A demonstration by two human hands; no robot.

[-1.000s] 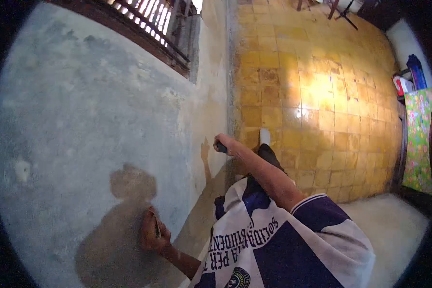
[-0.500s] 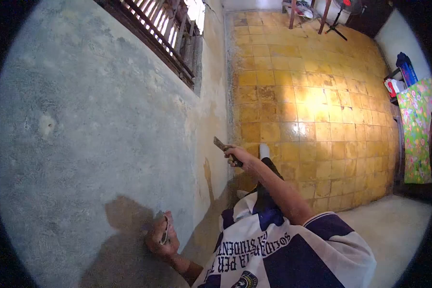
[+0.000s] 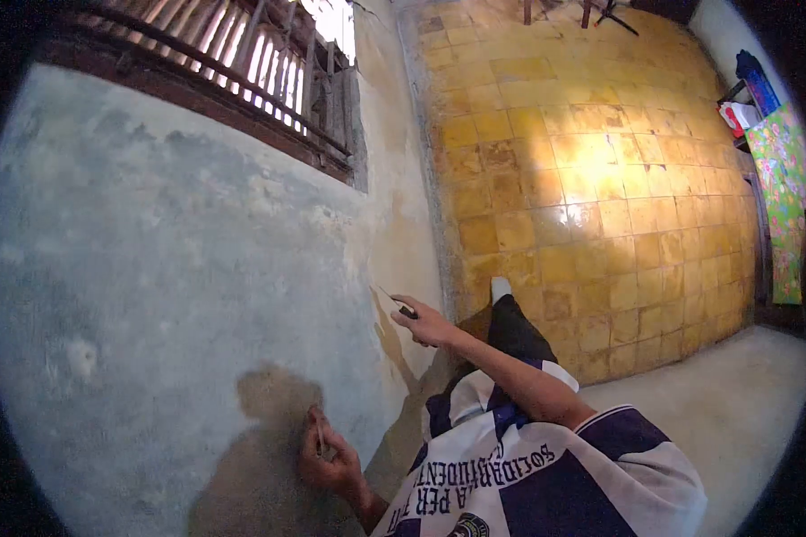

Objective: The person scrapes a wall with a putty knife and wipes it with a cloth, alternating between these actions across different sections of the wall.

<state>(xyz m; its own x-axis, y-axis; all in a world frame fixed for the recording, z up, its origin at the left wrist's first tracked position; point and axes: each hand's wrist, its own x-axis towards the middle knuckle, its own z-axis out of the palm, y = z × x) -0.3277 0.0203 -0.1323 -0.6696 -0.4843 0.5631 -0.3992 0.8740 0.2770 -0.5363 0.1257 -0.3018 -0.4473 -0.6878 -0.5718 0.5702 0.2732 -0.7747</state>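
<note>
Closed around a narrow, pale-edged item (image 3: 321, 438) is the left grip (image 3: 333, 458), held low in front of the blue-grey wall (image 3: 188, 295); what the item is cannot be told, since most of it is hidden by the hand. Farther out, a thin-bladed tool (image 3: 408, 312) is clamped by its dark handle in the right grip (image 3: 425, 325), its blade pointed up and away toward a paler strip of the wall. Whether the surface is touched by the tip cannot be told, though a shadow (image 3: 390, 345) of the hand is cast just beside it. The step in hand is judged to be the bringing of the blade to the wall; by the next move, a steady wrist, a shallow blade angle and light, even pressure would be called for, with the left grip kept clear of the blade's path. Past the right forearm, a dark trouser leg (image 3: 518, 338) and a white-covered foot (image 3: 500, 288) are seen on the yellow tiled floor (image 3: 600, 295), by which bright light is reflected. Farther off, the wall is broken by a slatted window (image 3: 233, 72), and at the far right a flowered cloth (image 3: 779, 197) is hung.
</note>
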